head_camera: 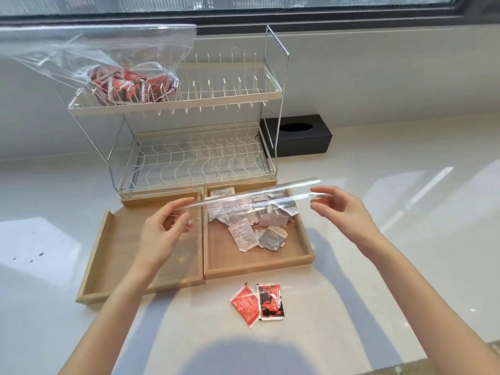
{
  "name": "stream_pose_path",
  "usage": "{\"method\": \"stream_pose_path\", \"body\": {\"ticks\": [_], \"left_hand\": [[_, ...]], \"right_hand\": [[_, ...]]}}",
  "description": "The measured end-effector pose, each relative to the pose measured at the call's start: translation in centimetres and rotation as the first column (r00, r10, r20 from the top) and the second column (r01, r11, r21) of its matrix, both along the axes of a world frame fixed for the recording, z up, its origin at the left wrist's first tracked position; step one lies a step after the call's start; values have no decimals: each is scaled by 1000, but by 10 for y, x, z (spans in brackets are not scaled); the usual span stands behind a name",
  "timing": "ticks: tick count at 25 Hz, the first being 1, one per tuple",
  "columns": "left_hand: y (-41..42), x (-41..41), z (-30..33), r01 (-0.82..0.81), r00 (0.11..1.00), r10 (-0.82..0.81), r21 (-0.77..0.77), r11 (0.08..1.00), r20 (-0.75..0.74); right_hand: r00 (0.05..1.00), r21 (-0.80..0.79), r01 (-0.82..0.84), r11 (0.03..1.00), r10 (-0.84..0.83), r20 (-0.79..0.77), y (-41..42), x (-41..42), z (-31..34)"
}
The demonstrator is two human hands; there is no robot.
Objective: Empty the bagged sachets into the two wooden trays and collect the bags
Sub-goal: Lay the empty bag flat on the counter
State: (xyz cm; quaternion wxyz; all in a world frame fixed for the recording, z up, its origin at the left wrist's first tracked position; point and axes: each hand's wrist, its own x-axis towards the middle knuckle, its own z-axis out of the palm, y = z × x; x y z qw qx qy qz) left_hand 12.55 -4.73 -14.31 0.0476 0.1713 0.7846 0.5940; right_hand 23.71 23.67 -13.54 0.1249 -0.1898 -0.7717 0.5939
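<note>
1. Pale, glossy worktop (405,239) runs beneath a window, carrying two wooden trays set side by side in front of a two-tier dish rack (189,125).
2. An empty clear bag (254,196) is stretched flat above the trays, held at both ends.
3. The left hand (162,234) pinches the bag's left end between thumb and curled fingers (186,204); the right hand (343,209) pinches the right end, its other fingers nearly straight.
4. White and grey sachets (251,226) lie heaped in the right tray (259,269), toward its far side.
5. The left tray (92,255) shows bare wood, partly hidden by the left forearm.
6. Two red sachets (257,304) lie on the worktop just in front of the right tray.
7. A second clear bag (108,66), holding red sachets, rests on the rack's upper tier at its left end.
8. A black tissue box (300,136) stands right of the rack, against the wall.
</note>
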Motion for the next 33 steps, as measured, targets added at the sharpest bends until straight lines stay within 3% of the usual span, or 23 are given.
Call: {"method": "stream_pose_path", "body": {"ticks": [3, 9, 12, 14, 19, 25, 29, 33], "left_hand": [[0, -7, 2, 37, 999, -38, -26, 999, -36], [32, -8, 20, 141, 955, -208, -293, 946, -212], [63, 1, 26, 197, 946, -265, -320, 927, -185], [86, 8, 29, 151, 945, -232, -319, 936, -233], [141, 20, 37, -65, 948, -32, -291, 954, -317], [194, 14, 42, -77, 975, 28, -213, 974, -222], [228, 3, 26, -103, 992, 90, -154, 983, -88], [267, -19, 3, -185, 980, 160, -233, 955, -121]], "right_hand": [[1000, 158, 7, 987, -9, 17, 7, 3, 0], [985, 336, 168, 927, -144, -95, 46, 5, 20], [974, 406, 224, 886, -186, -131, 77, 8, 33], [976, 431, 215, 876, -175, -131, 101, 12, 40], [972, 359, 168, 918, -95, -214, 153, 17, 54], [961, 199, 145, 969, -90, -261, 212, 10, 50], [982, 210, 115, 971, -79, -170, 243, -13, 27], [993, 240, 118, 964, -108, -53, 268, -43, -10]]}}
